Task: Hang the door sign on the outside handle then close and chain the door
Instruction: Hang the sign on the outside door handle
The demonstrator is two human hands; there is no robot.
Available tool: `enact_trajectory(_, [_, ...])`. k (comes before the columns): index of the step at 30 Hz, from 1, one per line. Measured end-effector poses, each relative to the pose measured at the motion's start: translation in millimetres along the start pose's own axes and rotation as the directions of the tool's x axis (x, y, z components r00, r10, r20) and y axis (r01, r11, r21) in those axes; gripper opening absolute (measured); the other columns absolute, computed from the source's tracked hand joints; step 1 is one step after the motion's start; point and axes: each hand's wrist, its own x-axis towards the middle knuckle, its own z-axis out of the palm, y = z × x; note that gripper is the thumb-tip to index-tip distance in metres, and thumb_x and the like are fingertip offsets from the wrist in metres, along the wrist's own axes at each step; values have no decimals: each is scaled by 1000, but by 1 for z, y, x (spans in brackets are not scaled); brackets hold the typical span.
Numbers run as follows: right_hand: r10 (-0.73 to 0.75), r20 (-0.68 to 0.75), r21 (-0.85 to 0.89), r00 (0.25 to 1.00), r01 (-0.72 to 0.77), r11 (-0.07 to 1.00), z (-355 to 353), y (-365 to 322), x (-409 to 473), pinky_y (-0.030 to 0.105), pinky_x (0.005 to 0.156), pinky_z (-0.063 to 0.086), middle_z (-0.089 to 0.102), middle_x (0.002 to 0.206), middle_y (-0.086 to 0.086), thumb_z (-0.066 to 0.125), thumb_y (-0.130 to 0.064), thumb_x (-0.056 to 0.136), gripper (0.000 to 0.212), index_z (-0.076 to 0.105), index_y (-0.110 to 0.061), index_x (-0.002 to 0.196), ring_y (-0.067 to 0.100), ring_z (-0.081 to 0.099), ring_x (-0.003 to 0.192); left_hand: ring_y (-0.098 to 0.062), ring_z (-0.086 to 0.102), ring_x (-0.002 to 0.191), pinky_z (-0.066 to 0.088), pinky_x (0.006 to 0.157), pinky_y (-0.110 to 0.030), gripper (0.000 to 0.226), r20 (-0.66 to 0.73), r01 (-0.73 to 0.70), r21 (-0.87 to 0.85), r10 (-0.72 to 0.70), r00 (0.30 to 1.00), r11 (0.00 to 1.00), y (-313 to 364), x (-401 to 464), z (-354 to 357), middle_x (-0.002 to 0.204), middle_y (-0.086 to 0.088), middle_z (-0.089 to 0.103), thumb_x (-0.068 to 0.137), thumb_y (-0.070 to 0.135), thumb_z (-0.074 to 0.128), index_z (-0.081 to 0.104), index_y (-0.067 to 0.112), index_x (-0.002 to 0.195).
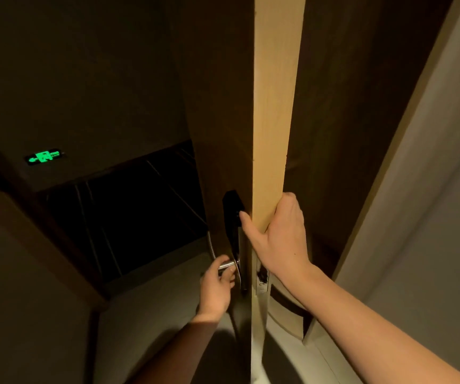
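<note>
Head view: far left, a green exit sign (pixel 44 156) glows low on the dark corridor wall. The left hand (pixel 217 286) is curled around the metal outside handle (pixel 227 264), just below the black lock plate (pixel 233 217). No door sign can be made out at the handle or in either hand. Right of it, the right hand (pixel 278 234) clasps the door (pixel 276 106) by its pale edge, thumb on the outer face, just above the latch plate (pixel 262 275).
</note>
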Motion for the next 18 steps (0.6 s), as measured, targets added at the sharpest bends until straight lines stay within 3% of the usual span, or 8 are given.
enact_trajectory(3, [-85, 80, 141, 993, 73, 987, 15, -5, -6, 34, 84, 48, 38, 111, -18, 45, -70, 87, 59, 39, -27, 127, 7, 46, 104, -7, 64, 103, 54, 67, -10, 42, 29, 39, -68, -37, 999, 997, -5, -2, -28, 125, 4, 57, 98, 17, 52, 45, 27, 139])
enact_trajectory(7, [-211, 222, 284, 952, 143, 948, 39, 7, -10, 18, 98, 41, 41, 134, -20, 35, -59, 99, 44, 53, -35, 131, -3, 40, 127, -28, 60, 115, 54, 90, -36, 47, 32, 105, -165, -101, 994, 981, -12, 0, -81, 134, -11, 52, 99, 11, 49, 38, 17, 144])
enact_trajectory(9, [-161, 269, 244, 950, 94, 965, 44, 23, -8, 8, 101, 33, 35, 139, -23, 32, -52, 102, 36, 54, -42, 128, -11, 33, 129, -34, 62, 108, 54, 89, -46, 41, 41, 110, -175, -104, 994, 978, -13, -1, -107, 130, -15, 55, 101, 18, 44, 40, 16, 142])
enact_trajectory(10, [-149, 320, 181, 935, 94, 979, 52, 29, -4, 13, 104, 33, 34, 140, -22, 35, -45, 103, 32, 51, -44, 131, -12, 32, 129, -33, 64, 105, 55, 87, -47, 37, 6, 97, -185, -97, 995, 978, -15, -1, -123, 126, -16, 58, 102, 21, 43, 44, 17, 139])
enact_trajectory(12, [-168, 523, 51, 836, 166, 985, 67, 37, 2, 31, 112, 34, 34, 146, -15, 46, -25, 98, 43, 44, -44, 137, -1, 28, 134, -29, 67, 102, 55, 88, -50, 34, -97, 61, -199, -82, 992, 978, -18, -5, -146, 120, -14, 64, 102, 26, 42, 50, 20, 135])
enact_trajectory(14, [-204, 716, -1, 668, 293, 956, 89, 35, 4, 37, 115, 27, 30, 153, -11, 55, -16, 86, 64, 37, -45, 141, 9, 22, 141, -25, 69, 97, 58, 85, -46, 30, -226, 51, -227, -104, 969, 973, -18, -8, -167, 114, -9, 69, 101, 29, 45, 55, 23, 130])
enact_trajectory(16, [-256, 809, -14, 529, 453, 892, 121, 24, 1, 40, 115, 21, 25, 156, -10, 61, -21, 80, 72, 32, -44, 142, 15, 16, 144, -22, 70, 95, 58, 83, -42, 24, -324, 62, -269, -151, 934, 961, -18, -6, -189, 108, -6, 71, 101, 27, 47, 59, 24, 121])
enact_trajectory(18, [-257, 858, -40, 445, 556, 830, 154, 15, -5, 44, 117, 16, 22, 157, -7, 64, -27, 79, 76, 27, -39, 144, 19, 12, 146, -22, 70, 92, 57, 85, -45, 23, -349, 75, -246, -160, 923, 966, -15, -2, -212, 105, -6, 71, 102, 24, 44, 60, 21, 119])
